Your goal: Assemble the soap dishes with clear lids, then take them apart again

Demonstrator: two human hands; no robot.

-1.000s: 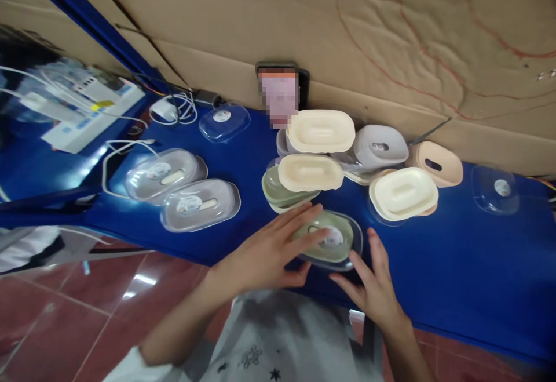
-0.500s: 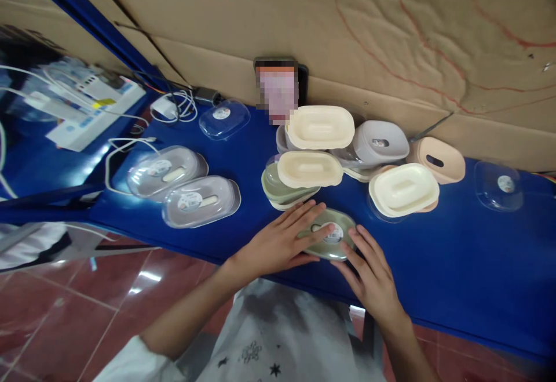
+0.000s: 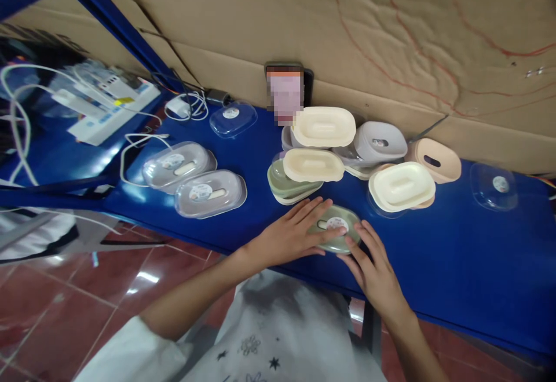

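Observation:
A small green oval plastic box with a clear lid and a round white label lies near the table's front edge. My left hand grips its left side, fingers over the lid and thumb across the label. From the right, my right hand holds the other end, with its fingers spread along the edge. Just behind stands another green box, with a cream oval tray resting on top. To the left are two lilac lidded boxes: a nearer lilac box and a farther lilac box.
More cream trays, a lilac base and a peach base crowd the back. Clear lids lie left and right. A phone leans on the cardboard wall. Cables and a power strip occupy the left.
The view has shifted slightly, so most things on the table appear a little farther right. Both hands stay on the green box, with little change in their hold.

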